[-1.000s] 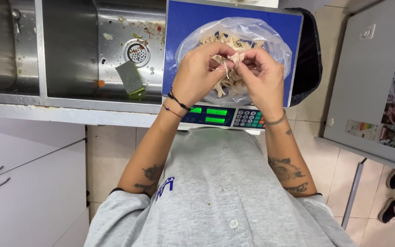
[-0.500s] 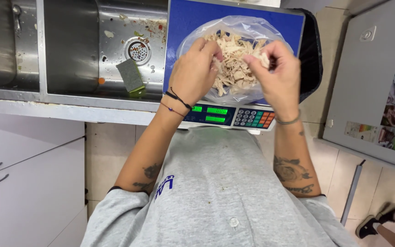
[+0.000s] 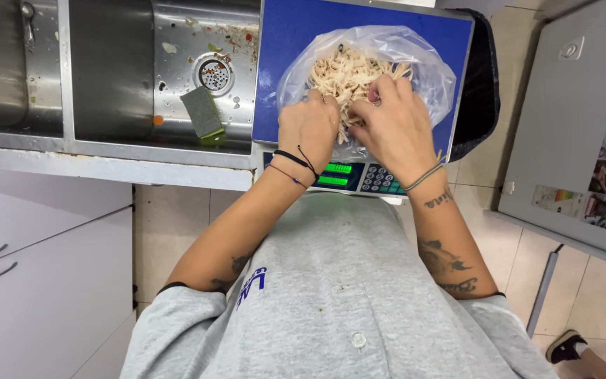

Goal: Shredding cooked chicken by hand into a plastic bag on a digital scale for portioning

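Note:
A clear plastic bag [image 3: 426, 67] full of pale shredded meat [image 3: 341, 74] lies on the blue platform of a digital scale [image 3: 282, 49]. My left hand [image 3: 308, 126] rests on the bag's near left edge, fingers curled into the plastic. My right hand [image 3: 394, 123] is beside it on the near right, fingers bent down into the bag's mouth and the shreds. Both hands sit close together over the near side of the bag. The scale's green display [image 3: 337, 174] and keypad [image 3: 380, 180] show just below my wrists.
A steel sink [image 3: 177, 77] with food scraps, a drain [image 3: 214, 74] and a green sponge [image 3: 203, 114] lies left of the scale. White cabinet drawers [image 3: 29, 267] are below left. A grey appliance [image 3: 583, 119] stands at right, and another person's shoe [image 3: 566, 345] shows at bottom right.
The hands were raised together at the bag's top, then spread apart to its sides; now they have come down and together at the near edge, digging into the bag's opening.

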